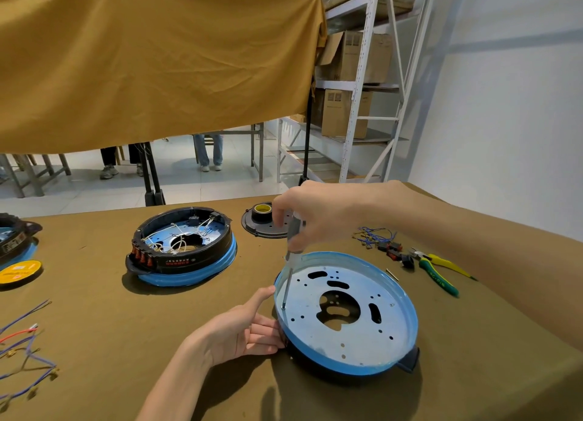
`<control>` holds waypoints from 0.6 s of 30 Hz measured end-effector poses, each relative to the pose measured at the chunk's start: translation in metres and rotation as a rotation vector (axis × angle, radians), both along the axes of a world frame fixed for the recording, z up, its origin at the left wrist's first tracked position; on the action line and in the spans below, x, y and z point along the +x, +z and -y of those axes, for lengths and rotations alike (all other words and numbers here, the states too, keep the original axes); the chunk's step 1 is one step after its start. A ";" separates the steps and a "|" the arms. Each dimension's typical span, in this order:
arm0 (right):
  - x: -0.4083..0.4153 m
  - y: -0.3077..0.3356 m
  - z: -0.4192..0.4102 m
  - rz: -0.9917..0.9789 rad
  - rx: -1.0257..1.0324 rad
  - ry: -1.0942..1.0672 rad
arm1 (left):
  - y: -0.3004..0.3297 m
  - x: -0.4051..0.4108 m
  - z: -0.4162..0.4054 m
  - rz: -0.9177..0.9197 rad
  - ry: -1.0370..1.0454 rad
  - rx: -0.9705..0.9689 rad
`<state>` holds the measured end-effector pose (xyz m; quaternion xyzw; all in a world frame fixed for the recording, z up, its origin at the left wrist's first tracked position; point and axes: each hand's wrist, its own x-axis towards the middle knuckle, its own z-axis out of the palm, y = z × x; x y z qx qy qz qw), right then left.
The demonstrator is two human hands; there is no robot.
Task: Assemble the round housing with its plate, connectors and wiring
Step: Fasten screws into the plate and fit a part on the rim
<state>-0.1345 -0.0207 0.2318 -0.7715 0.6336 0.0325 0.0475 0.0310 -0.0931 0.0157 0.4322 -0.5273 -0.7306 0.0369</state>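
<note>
This is a workshop with a storeroom beside it. A worktop [157, 341] under an olive-brown cloth holds a round black housing with white wires inside [183, 245], loose blue and red wires [22, 351], green and yellow pliers [438, 270] and small black switches [396, 251]. Behind it, white metal shelves [362, 83] carry brown cardboard boxes [344, 113]. A big mustard cloth [151, 60] hangs across the room over a pale tiled floor [94, 187].

No legible text on anything.
</note>
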 end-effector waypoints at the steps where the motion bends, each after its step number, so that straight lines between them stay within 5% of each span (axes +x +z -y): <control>1: 0.001 -0.001 0.002 -0.031 0.003 -0.046 | 0.000 0.000 0.000 0.000 -0.002 -0.001; 18: -0.001 0.001 0.010 -0.049 0.015 -0.124 | 0.000 -0.003 -0.003 -0.005 0.023 0.009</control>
